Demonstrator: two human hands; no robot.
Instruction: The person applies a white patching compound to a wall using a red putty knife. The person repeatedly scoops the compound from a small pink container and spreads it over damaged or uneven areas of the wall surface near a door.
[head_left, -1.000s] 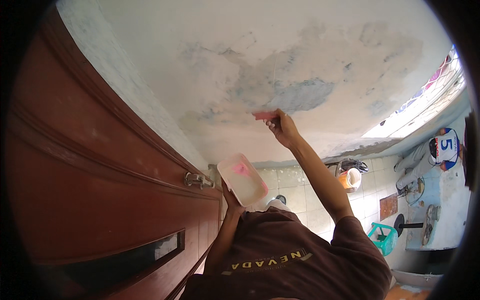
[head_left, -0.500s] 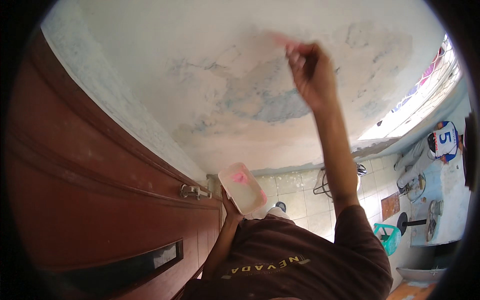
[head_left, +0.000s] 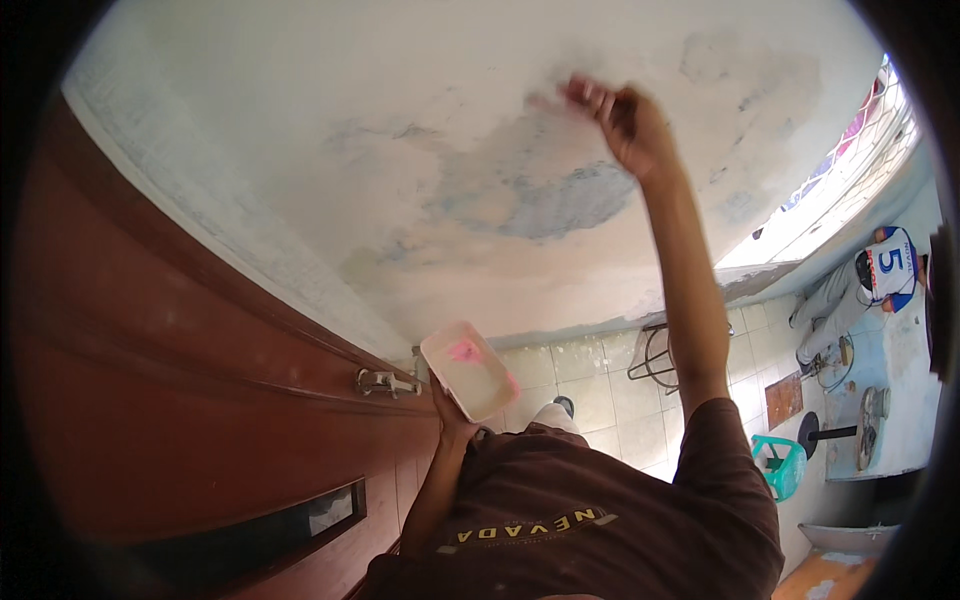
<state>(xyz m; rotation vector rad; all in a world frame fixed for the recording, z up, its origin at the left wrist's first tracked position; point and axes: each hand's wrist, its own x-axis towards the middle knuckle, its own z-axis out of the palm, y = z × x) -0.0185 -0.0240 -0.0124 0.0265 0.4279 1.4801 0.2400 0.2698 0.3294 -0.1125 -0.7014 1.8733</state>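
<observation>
My right hand is raised against the wall, its fingers closed on a small pink putty scraper. Motion blurs the scraper, and its exact shape is hard to make out. Grey and pale patches of smeared filler mark the wall around and below it. Low at the left, my left hand grips the side of a pale pink rectangular tub. Whitish matter coats the inside of the tub, with a bright pink patch near its far end. Part of the left hand's fingers is hidden by the tub.
A brown wooden door with a metal handle stands close on my left. To the right are a grilled window, a crouching person, a teal plastic stool and a dark metal frame on the tiled floor.
My right hand has shifted slightly right, and the scraper has swung lower on the wall. The tub in my left hand has moved a little to the left.
</observation>
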